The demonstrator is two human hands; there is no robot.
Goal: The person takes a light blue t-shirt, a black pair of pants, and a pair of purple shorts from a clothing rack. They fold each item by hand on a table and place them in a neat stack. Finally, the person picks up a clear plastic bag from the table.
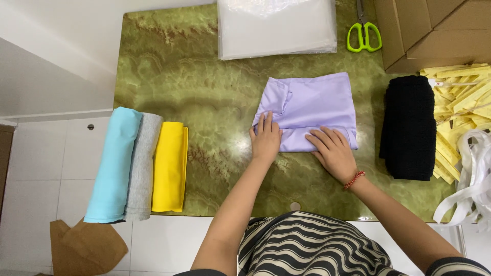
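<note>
A folded lilac garment (312,105) lies on the green marbled table (204,87). My left hand (266,139) presses flat on its near left corner, fingers together and pointing away from me. My right hand (331,149) lies flat on the near right edge of the same garment, fingers spread; a red bead bracelet sits on that wrist. Neither hand grips the cloth; both rest on top of it.
At the table's left edge lie rolled cloths: light blue (113,166), grey (141,168) and yellow (170,166). A stack of clear plastic bags (276,28) and green-handled scissors (364,36) sit at the back. A black folded garment (409,128), yellow strips (460,97), white straps (473,179) and cardboard boxes (434,30) fill the right.
</note>
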